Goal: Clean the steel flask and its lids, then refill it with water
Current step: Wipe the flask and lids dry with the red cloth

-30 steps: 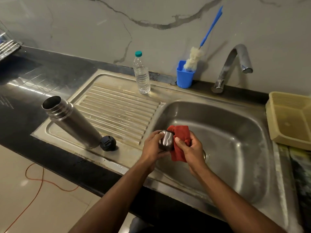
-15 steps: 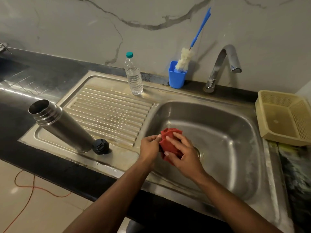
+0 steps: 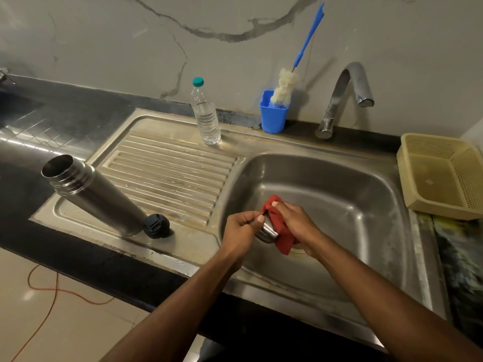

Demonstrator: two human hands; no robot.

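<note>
A: What are the hands doing?

B: Both are working over the sink basin point(image 3: 339, 184), at about 6 o'clock in the head view. The left hand point(image 3: 241, 231) is curling its fingers and thumb around a small steel lid point(image 3: 268, 231), so that grip is clamped on the lid. The right hand point(image 3: 295, 220) is pressing a red cloth point(image 3: 281, 228) against the lid, its fingers wrapping over the cloth, so that grip is clamped on the cloth.

A: And the flask itself?

B: The steel flask point(image 3: 96, 197) is standing at 9 o'clock on the near left corner of the drainboard point(image 3: 170, 173), its open mouth showing toward the upper left. A black cap point(image 3: 156, 226) is lying just beside its base, at the flask's 3 o'clock.

A: Anything else around?

B: A clear water bottle point(image 3: 205, 113) with a teal cap is standing upright at 12 o'clock, on the far edge of the drainboard. At its 3 o'clock a blue cup point(image 3: 273, 113) is holding a bottle brush point(image 3: 285, 87) with a blue handle leaning on the wall. The tap point(image 3: 345, 95) is arching at 1 o'clock, no water showing. A beige basket point(image 3: 441, 176) is sitting at 3 o'clock on the dark tabletop point(image 3: 78, 111). An orange cord point(image 3: 47, 291) is trailing on the floor at 8 o'clock.
</note>
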